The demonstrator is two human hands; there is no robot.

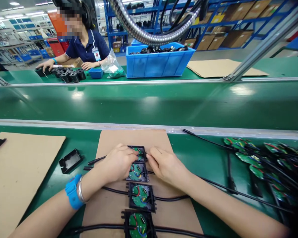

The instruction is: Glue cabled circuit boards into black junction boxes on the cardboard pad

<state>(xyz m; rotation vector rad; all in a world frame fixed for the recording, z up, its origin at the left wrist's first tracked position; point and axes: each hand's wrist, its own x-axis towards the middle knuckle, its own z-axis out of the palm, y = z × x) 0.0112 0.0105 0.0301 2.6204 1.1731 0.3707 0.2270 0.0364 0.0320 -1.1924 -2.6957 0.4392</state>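
Note:
Several black plastic housings with green circuit boards and coloured wires stand in a column on a cardboard sheet [114,137]. At the farthest housing [142,147], my left hand [120,162] is closed, its fingertips on the green circuit board [140,152] inside. My right hand [165,165] pinches at the right end of that same housing; what sits between its fingers is hidden. Closer to me are a second housing [137,172], a third housing [142,197] and the nearest housing [139,224]. Black cables [172,198] run out from both sides of them.
An empty black case [71,161] lies left of the sheet, beside another cardboard sheet [24,172]. At right is a pile of circuit boards with cables [258,165]. Beyond the green belt [149,102], a co-worker [86,46] handles black parts near a blue bin [159,62].

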